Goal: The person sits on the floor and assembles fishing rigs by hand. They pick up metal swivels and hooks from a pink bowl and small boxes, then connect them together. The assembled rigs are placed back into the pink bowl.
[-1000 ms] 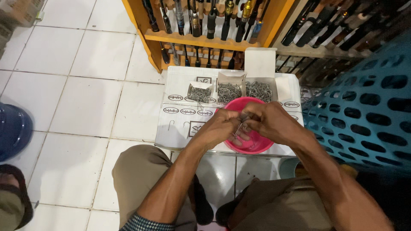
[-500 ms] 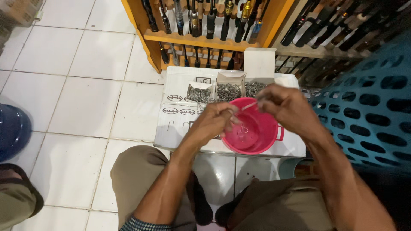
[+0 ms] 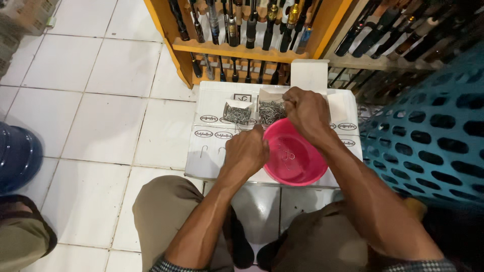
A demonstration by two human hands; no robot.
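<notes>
My left hand [image 3: 247,151] is curled into a fist at the left rim of a pink plastic bowl [image 3: 302,171]. Nothing shows in that hand. A few thin metal hooks [image 3: 287,153] lie in the bowl's bottom. My right hand [image 3: 305,113] hovers just beyond the bowl with its fingers bunched, dipping into an open small box of metal hooks [image 3: 271,112]. The fingertips are hidden, so I cannot see what they pinch. A second small box of hooks [image 3: 237,114] stands to the left of it. Bowl and boxes rest on a flat white cardboard box [image 3: 212,146].
A yellow wooden rack of fishing rods [image 3: 237,50] stands right behind the white box on the white tiled floor [image 3: 101,100]. A blue perforated plastic basket [image 3: 433,136] fills the right side. A dark blue rounded object [image 3: 17,156] and someone's khaki-clad leg [image 3: 20,242] are at the left edge.
Both hands were together over the bowl. My right hand has since lifted away and moved back to the open hook box, while my left hand has drawn to the bowl's left rim.
</notes>
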